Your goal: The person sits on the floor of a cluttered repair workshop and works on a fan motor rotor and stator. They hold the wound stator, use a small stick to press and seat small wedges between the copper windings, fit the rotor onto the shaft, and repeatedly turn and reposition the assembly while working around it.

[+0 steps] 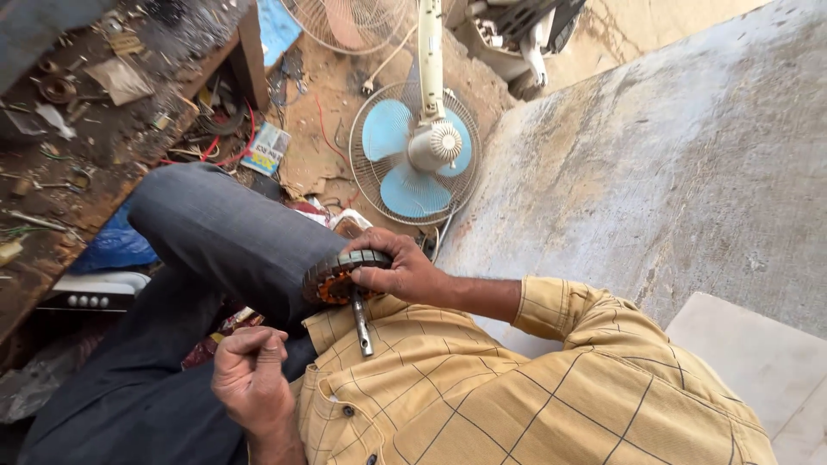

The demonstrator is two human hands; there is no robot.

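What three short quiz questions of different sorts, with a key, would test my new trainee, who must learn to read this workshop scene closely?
1. True or false: the right hand grips the round ribbed motor core with copper windings.
2. Which way does the core's grey metal shaft point: (a) toward the person's yellow checked shirt, (b) toward the blue-bladed floor fan with wire guard?
3. Fill in: the left hand is curled into a loose ____ beside the dark trouser leg.

Key: 1 true; 2 a; 3 fist.
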